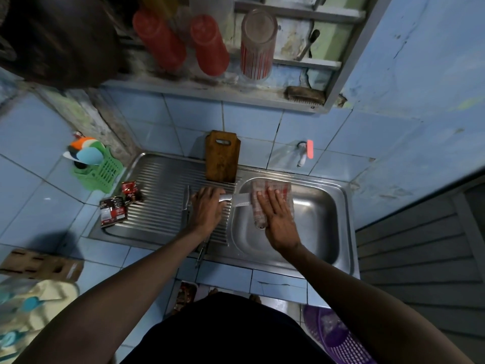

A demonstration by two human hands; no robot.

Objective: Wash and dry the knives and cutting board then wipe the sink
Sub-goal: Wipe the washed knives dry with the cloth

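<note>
Head camera, looking down at a steel sink (341, 200) set in blue tile. At centre, the left hand (207, 208) curls round the metal handle of a knife (236, 200), blade pointing toward 3 o'clock over the basin rim. The right hand (278, 219), fingers straight, presses a checked cloth (262, 190) flat over the blade. The knife looks stiff, probably slick when wet; the handle is the safe hold. The wooden cutting board (222, 156) leans upright at 12 o'clock, another knife (186, 200) lies at 9 o'clock. The basin at 3 o'clock offers open room.
</note>
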